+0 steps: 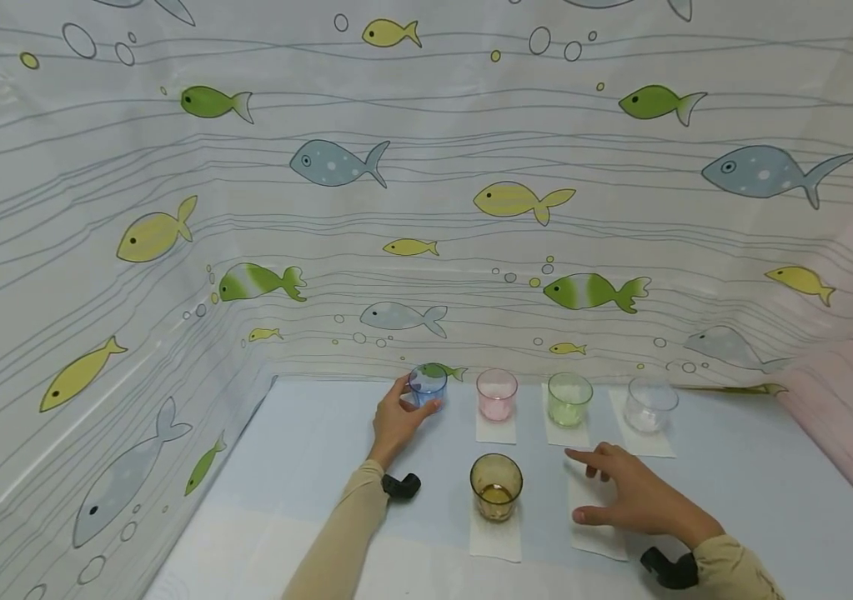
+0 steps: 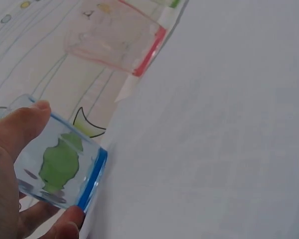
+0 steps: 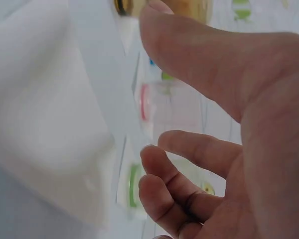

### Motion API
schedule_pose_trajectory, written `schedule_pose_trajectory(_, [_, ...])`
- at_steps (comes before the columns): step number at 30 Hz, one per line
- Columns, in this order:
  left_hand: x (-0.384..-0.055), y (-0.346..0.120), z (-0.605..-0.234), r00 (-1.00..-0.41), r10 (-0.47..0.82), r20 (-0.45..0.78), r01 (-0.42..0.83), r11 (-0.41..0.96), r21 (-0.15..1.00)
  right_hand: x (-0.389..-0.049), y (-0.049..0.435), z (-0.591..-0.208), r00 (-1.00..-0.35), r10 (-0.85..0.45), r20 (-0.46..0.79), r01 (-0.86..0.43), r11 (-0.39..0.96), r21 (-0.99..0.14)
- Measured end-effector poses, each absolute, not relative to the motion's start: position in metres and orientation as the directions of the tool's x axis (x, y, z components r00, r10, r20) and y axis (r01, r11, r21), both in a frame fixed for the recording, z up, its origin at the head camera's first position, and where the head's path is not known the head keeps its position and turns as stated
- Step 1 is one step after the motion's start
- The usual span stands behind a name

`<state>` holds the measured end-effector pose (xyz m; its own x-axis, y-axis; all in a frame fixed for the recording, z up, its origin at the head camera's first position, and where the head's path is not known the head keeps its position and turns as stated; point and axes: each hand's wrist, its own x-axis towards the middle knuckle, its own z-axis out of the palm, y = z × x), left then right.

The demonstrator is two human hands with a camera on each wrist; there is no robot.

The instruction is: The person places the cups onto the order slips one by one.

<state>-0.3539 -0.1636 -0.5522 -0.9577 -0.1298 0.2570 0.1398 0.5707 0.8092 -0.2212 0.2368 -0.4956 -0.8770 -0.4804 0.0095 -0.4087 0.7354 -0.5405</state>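
At the back left of the table, my left hand [image 1: 398, 423] grips a blue-tinted glass [image 1: 429, 387] from its side. The left wrist view has the thumb on one side of this glass and fingers on the other, near its deep-blue base. My right hand [image 1: 634, 493] hovers over a white paper napkin [image 1: 600, 543] at the front right. Its fingers are relaxed and spread from the thumb, and nothing is held. Left of it stands an amber glass [image 1: 497, 490], upright on another napkin [image 1: 495, 543].
Along the back, a pink glass [image 1: 497, 397], a green glass [image 1: 569, 402] and a clear glass [image 1: 649, 407] stand on white napkins. Behind the pale blue tabletop [image 1: 321, 450] rises a fish-patterned curtain [image 1: 426, 100], which also borders both sides.
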Motion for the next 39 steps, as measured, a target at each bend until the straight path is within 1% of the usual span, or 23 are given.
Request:
schedule_pose_trajectory(3, [-0.353,-0.164,-0.552,-0.957,-0.136,0.257,0.138,0.565,0.814,-0.219,0.252,-0.496,-0.882,-0.471,0.017,-0.408,0.746,-0.526])
schedule_pose_trajectory(9, [-0.353,-0.162,-0.552,-0.959,-0.147,0.244,0.118,0.576,0.809,-0.213,0.270,-0.506,-0.893,-0.450,-0.008,-0.387,0.777,-0.496])
schedule_pose_trajectory(15, [-0.354,-0.162,-0.550,-0.958,-0.151,0.242,0.114,0.574,0.811,-0.203,0.282,-0.524,-0.889,-0.457,0.029,-0.418,0.783,-0.462])
schedule_pose_trajectory(18, [-0.354,-0.161,-0.552,-0.952,-0.145,0.271,0.149,0.552,0.820,-0.199,0.286,-0.529,-0.893,-0.450,0.027,-0.408,0.783,-0.469])
schedule_pose_trajectory(23, [-0.356,-0.160,-0.552,-0.921,-0.140,0.362,0.253,0.491,0.834,-0.195,0.287,-0.536,-0.889,-0.453,0.061,-0.425,0.770,-0.476])
schedule_pose_trajectory(26, [-0.358,-0.159,-0.552,-0.910,-0.139,0.391,0.291,0.458,0.840,-0.196,0.286,-0.538,-0.890,-0.451,0.073,-0.430,0.773,-0.467])
schedule_pose_trajectory(29, [-0.360,-0.158,-0.553,-0.916,-0.126,0.380,0.296,0.426,0.855,-0.196,0.285,-0.539,-0.891,-0.448,0.074,-0.430,0.780,-0.455])
schedule_pose_trajectory(32, [-0.362,-0.157,-0.554,-0.935,-0.106,0.340,0.274,0.394,0.877,-0.196,0.284,-0.538,-0.892,-0.448,0.067,-0.427,0.782,-0.454])
schedule_pose_trajectory(39, [-0.362,-0.157,-0.551,-0.960,-0.028,0.279,0.262,0.265,0.928,-0.198,0.286,-0.537,-0.897,-0.443,0.004,-0.394,0.794,-0.462])
